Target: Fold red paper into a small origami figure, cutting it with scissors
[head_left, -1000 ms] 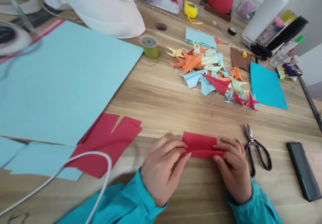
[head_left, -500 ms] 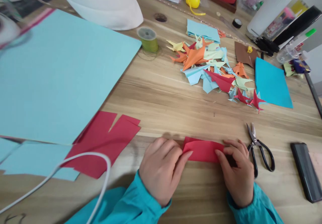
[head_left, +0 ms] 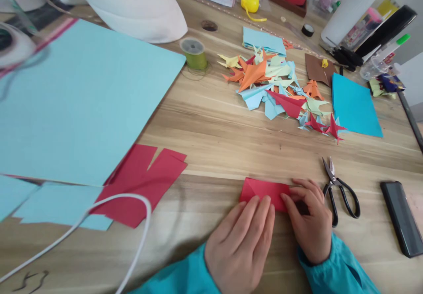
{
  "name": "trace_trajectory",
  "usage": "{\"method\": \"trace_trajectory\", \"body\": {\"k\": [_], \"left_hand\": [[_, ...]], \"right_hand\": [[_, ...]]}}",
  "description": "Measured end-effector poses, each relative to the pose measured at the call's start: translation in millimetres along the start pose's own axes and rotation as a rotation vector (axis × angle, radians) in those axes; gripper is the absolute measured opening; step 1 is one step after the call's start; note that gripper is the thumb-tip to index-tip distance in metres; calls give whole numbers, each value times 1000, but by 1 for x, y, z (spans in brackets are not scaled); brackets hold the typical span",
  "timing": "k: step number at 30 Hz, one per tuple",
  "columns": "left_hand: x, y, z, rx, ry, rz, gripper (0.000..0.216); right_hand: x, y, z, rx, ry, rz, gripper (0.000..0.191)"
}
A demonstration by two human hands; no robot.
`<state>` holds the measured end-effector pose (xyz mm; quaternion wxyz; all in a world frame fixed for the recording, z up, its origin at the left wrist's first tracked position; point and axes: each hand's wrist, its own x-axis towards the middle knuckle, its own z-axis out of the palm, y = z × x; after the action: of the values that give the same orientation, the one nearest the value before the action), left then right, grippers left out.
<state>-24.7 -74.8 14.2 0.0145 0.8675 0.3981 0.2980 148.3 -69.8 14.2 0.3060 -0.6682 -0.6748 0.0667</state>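
A red paper (head_left: 264, 186), folded into a narrow rectangle, lies on the wooden table in front of me. My left hand (head_left: 243, 241) lies flat over its lower left part, fingers stretched out and pressing on it. At the paper's right end, my right hand (head_left: 309, 217) holds the edge between thumb and curled fingers. Black-handled scissors (head_left: 335, 181) lie just right of that hand, blades pointing away from me. Farther back is a heap of folded paper shapes (head_left: 254, 76) in orange, red, pale blue and pale green.
Large light-blue sheets (head_left: 86, 104) cover the left side, with red paper pieces (head_left: 142, 188) partly beneath. A white cable (head_left: 147, 206) loops at the lower left. A green thread spool (head_left: 193, 53), blue square paper (head_left: 357, 106) and a black phone-like object (head_left: 401, 219) lie around.
My left hand has let go of the paper's left edge and moved right, now flat on its lower part. My right hand stays at the right end.
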Motion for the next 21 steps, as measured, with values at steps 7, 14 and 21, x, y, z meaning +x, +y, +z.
{"method": "trace_trajectory", "body": {"k": [7,14,21], "left_hand": [[-11,14,13,10,-258,-90,58],[-11,12,12,-12,-307,-87,58],[-18,14,18,-35,-251,-58,59]], "right_hand": [[-4,-1,-1,17,-20,18,13],[-10,-3,0,-2,1,64,41],[5,8,-3,5,-21,-56,26]]}}
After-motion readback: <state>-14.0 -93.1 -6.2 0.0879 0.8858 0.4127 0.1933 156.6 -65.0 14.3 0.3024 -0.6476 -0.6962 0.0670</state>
